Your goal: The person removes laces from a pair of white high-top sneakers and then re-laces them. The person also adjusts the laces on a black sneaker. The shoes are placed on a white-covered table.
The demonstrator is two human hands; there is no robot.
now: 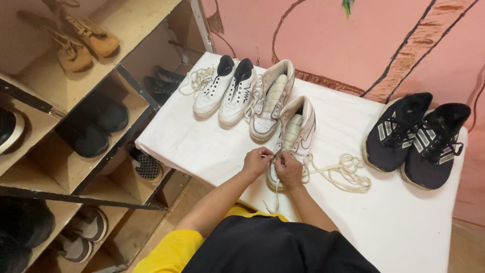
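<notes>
View from above of a white-covered table (pixel 202 146) set against a pink wall (pixel 323 35). Both hands work at the toe end of a white high-top shoe (pixel 297 129) lying near the table's front edge: the left hand (pixel 257 162) and right hand (pixel 289 169) meet over the shoe, fingers pinched together on its cream lace (pixel 343 174), whose loose end coils on the cloth to the right. A second white high-top (pixel 272 98) lies just behind it. Farther left stand two white low sneakers with black collars (pixel 225 91); well apart to the right, a pair of black striped shoes (pixel 414 136). A wooden shoe rack (pixel 76 116) holding more footwear stands at left.
</notes>
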